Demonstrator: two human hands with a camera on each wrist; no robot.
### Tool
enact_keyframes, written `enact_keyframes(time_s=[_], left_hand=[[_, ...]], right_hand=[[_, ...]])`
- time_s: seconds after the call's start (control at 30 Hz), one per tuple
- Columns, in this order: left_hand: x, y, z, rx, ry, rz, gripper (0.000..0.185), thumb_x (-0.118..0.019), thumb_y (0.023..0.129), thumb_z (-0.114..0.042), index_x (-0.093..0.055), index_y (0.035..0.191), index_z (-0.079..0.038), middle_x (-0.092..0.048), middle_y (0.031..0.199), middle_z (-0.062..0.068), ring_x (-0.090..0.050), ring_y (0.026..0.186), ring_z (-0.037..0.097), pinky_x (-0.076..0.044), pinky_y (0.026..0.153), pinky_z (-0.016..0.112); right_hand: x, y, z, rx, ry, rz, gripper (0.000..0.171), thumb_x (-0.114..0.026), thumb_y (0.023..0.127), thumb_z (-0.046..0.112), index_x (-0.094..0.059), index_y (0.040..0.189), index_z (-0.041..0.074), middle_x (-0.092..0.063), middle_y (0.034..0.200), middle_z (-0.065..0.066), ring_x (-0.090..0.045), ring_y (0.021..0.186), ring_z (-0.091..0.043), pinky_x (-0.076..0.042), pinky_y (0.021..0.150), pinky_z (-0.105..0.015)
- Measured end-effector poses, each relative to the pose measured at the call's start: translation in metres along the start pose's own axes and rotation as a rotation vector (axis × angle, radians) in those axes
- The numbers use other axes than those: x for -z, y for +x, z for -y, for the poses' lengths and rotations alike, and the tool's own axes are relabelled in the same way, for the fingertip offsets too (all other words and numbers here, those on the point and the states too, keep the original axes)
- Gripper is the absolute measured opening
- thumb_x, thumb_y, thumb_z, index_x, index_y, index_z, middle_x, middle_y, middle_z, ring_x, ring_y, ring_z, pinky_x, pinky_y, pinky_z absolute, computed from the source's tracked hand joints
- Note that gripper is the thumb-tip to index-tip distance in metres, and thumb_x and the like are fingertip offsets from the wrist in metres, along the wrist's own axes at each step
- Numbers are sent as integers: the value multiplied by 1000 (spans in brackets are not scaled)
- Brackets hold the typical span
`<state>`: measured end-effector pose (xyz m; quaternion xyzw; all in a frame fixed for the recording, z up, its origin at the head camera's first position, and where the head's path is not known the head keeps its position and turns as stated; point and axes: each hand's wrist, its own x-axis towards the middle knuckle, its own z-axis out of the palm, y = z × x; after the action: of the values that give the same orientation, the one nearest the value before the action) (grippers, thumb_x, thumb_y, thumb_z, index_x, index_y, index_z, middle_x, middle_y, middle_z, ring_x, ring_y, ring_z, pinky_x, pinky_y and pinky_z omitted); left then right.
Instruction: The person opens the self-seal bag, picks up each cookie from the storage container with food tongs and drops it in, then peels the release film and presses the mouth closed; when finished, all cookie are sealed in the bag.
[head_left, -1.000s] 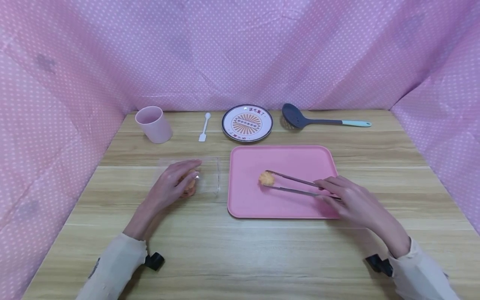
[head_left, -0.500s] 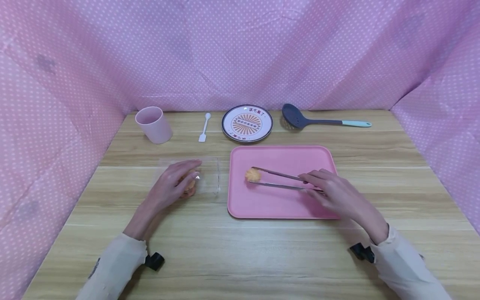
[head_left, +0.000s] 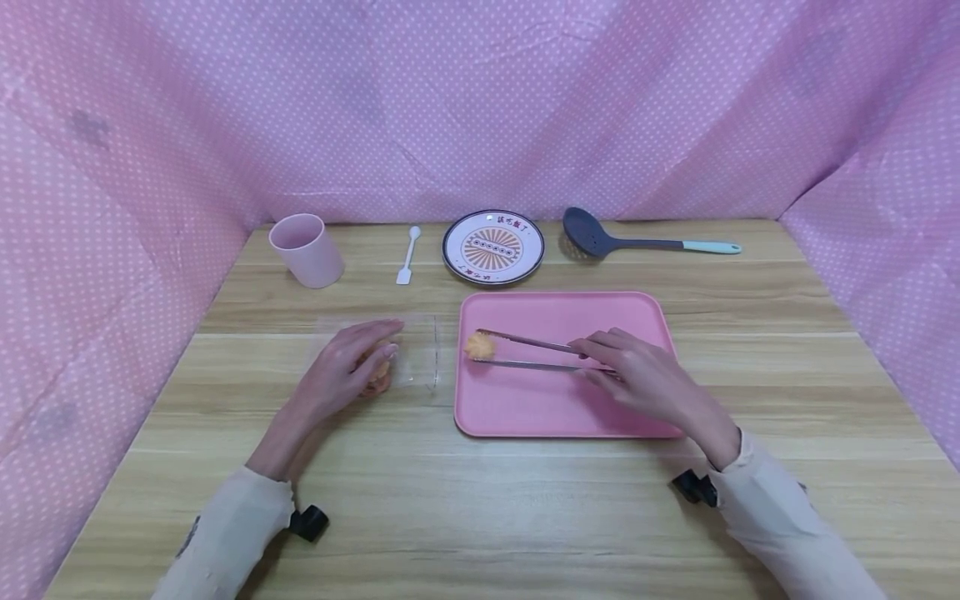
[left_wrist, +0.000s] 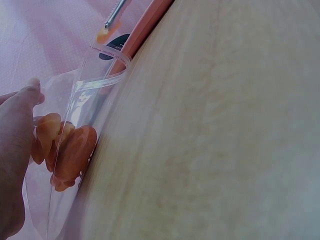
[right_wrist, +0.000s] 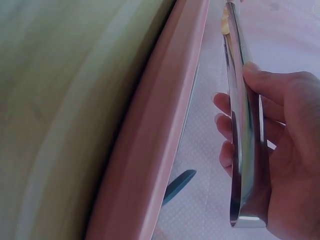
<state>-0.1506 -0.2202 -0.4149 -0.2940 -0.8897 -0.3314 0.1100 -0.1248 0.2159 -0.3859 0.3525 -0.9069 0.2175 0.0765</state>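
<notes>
My right hand (head_left: pixel 637 379) grips metal tongs (head_left: pixel 528 353) over the pink tray (head_left: pixel 562 408). The tong tips pinch a small orange-yellow snack piece (head_left: pixel 477 345) near the tray's left edge. In the right wrist view the tongs (right_wrist: pixel 243 125) run upward from my right hand (right_wrist: pixel 280 150) beside the tray's rim (right_wrist: pixel 160 130). My left hand (head_left: pixel 345 371) rests with straight fingers on a clear plastic bag (head_left: pixel 408 354) lying on the table left of the tray. The bag (left_wrist: pixel 75 150) holds orange snack pieces (left_wrist: pixel 67 150), and its mouth faces the tray.
Along the back of the wooden table stand a pink cup (head_left: pixel 306 249), a small white spoon (head_left: pixel 408 255), a patterned plate (head_left: pixel 492 245) and a dark slotted ladle (head_left: pixel 637 239). Pink dotted cloth walls close in the table on three sides.
My right hand has carried the tongs and the pinched snack piece leftward across the tray, toward the bag's mouth. The left hand has stayed on the bag.
</notes>
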Motion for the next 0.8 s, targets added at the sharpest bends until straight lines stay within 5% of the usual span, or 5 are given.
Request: enact_keyframes(time_s=[0.3, 0.8], left_hand=[[-1, -1, 1, 5, 2, -4, 37, -67, 101, -7, -65, 138, -5, -64, 140, 10, -56, 132, 33, -43, 110, 56], [0, 0, 1, -11, 8, -11, 37, -67, 101, -6, -65, 138, -5, -64, 140, 11, -56, 132, 34, -43, 110, 57]], right_hand=[[-8, 13, 10, 15, 1, 54, 38, -77, 93, 5, -70, 130, 4, -72, 117, -8, -66, 107, -27, -59, 88, -47], [-21, 36, 23, 63, -22, 16, 36, -76, 96, 14, -70, 130, 5, -71, 117, -8, -65, 107, -26, -59, 86, -46]])
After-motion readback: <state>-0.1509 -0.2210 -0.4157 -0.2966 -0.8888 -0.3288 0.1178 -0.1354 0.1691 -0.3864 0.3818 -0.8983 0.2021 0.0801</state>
